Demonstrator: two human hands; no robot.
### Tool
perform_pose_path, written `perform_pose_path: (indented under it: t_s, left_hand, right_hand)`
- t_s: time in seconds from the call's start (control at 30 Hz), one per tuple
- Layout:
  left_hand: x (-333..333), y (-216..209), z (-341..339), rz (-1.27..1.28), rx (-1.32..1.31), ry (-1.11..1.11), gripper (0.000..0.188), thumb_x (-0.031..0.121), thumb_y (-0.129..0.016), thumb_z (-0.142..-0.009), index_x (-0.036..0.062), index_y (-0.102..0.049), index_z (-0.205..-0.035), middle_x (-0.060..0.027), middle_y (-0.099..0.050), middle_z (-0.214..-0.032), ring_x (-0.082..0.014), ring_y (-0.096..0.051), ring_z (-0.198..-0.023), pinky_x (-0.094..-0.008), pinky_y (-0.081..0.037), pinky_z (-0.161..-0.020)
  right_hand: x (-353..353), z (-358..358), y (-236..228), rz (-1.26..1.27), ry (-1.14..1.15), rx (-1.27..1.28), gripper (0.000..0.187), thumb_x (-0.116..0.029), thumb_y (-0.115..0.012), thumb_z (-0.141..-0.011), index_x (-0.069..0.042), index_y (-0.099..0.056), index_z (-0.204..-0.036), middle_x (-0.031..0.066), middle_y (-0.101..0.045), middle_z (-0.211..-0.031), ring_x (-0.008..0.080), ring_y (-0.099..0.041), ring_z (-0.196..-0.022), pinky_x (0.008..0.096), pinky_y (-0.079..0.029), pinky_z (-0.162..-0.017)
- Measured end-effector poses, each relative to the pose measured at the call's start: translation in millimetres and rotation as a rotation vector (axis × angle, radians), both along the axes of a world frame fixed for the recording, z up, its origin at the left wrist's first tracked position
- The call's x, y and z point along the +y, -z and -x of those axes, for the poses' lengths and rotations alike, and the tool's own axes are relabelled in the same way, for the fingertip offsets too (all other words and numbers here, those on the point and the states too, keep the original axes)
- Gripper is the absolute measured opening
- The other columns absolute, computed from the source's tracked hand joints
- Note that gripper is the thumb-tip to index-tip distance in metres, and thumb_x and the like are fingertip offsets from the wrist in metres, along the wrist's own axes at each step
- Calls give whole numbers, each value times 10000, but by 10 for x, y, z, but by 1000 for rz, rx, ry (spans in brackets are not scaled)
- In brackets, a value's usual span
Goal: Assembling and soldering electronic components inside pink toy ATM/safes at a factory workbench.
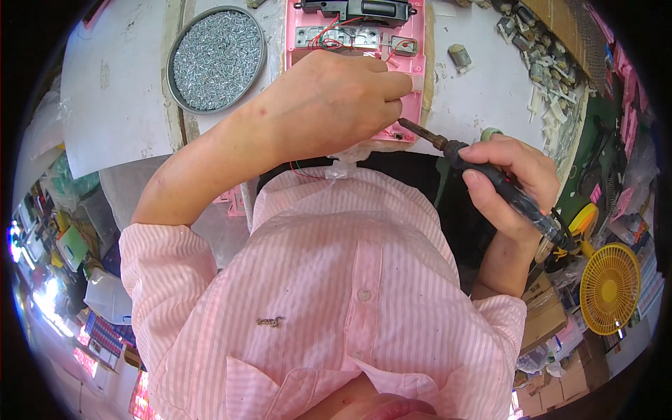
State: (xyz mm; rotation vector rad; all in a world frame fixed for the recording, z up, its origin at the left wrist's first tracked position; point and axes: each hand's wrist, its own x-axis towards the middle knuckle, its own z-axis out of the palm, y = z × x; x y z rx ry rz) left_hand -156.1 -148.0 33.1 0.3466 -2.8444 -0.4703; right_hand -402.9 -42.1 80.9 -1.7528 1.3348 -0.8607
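Note:
A pink plastic housing [414, 84] lies at the edge of the white table before me. It carries a black part [367, 10], a metal plate [343, 37] and thin red and green wires [322, 35]. My left hand [339, 101] reaches across the housing with its fingers closed in a pinch; what they hold is hidden. In my right hand [521, 171] is a soldering iron [483, 166] with a dark handle. Its tip slants up and left, close beside the fingers of my left hand at the housing's near right end.
Left of the housing stands a round tray [170, 70] full of small silvery screws [217, 59]. A single small motor [460, 57] lies to its right. Several more motors [542, 70] are heaped at the far right, beside cardboard [563, 24]. A yellow fan [610, 288] stands lower right.

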Motion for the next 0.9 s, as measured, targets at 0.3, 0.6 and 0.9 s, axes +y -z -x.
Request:
perform_pose_path:
  t_s: [0.3, 0.6, 0.9]
  left_hand:
    - [0, -44, 17, -8, -3, 10, 231, 134, -630, -725, 62, -635, -945, -16, -557, -914, -198, -617, -862, -324, -542, -670]
    - [-24, -23, -13, -2, -53, 35, 198, 134, -636, -733, 68, -651, -919, -19, -588, -947, -209, -623, -848, -339, -546, -674]
    - [-9, -177, 104, -47, -23, 14, 163, 97, -631, -729, 51, -641, -886, -39, -580, -891, -214, -613, -795, -352, -530, -661]
  right_hand:
    - [12, 32, -5, 10, 2, -13, 197, -60, -767, -740, -12, -726, -926, 51, -671, -722, 122, -562, -552, 246, -398, -518]
    - [882, 1146, -13, 43, 677, -281, 273, -19, -640, -851, 65, -610, -1108, 85, -668, -894, 46, -501, -611, 178, -365, -547]
    - [1547, 2244, -258, 539, 1493, 98, 66, -72, -712, -877, -32, -674, -912, -19, -548, -671, 51, -467, -567, 204, -333, -497]
